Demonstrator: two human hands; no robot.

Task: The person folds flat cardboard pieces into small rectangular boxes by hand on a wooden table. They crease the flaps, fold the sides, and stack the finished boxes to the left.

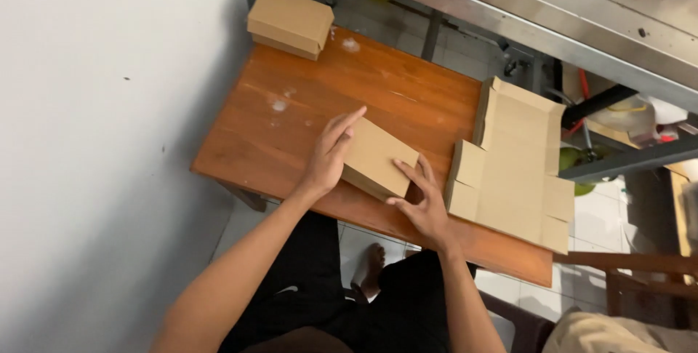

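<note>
Left hand (331, 153): it lies flat on the left side of the box (378, 158). The fingers (347, 122) are out straight and press the box's far left edge. They are not curled around it.
Right hand (423, 204): it sits at the near right corner of the box. The fingers (409, 172) are spread wide, and the tips touch the top and side of the box. It steadies the box, but does not grip it tight.
Box: a small brown cardboard box, folded shut. It rests on the tabletop (291, 120), near the middle, close to the near edge, between the two hands.
Flat boxes (516, 167): a stack of unfolded brown cardboard lies on the right side of the tabletop, just beside the right hand.
Done box (289, 21): another shut brown box sits at the far left corner, well apart from the hands.
Tabletop: brown wood with a few white marks.
Wall (94, 142): white, on the left.
Metal bench (523, 4): shiny, at the far side.
</note>
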